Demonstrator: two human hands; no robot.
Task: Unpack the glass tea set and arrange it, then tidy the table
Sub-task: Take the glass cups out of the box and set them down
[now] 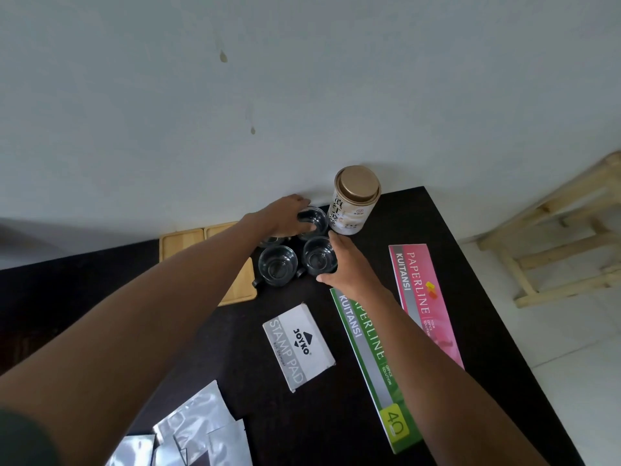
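Several small clear glass cups stand together at the far side of the dark table (336, 415). My left hand (282, 215) is closed around the rim of the far glass cup (314, 222), next to the wall. My right hand (349, 264) grips the near right glass cup (319, 257) from its right side. A third glass cup (277, 265) with a dark handle stands free just left of it. Another cup is mostly hidden under my left wrist. Wooden trays (183, 243) lie to the left, partly under my left arm.
A white tea tin with a gold lid (354, 200) stands right behind the cups. A stamp pad box (299, 346), a green receipt book (373, 361) and a pink receipt book (425, 297) lie nearer. Silver foil bags (198, 435) sit at the near edge. A wooden stool (554, 230) stands right of the table.
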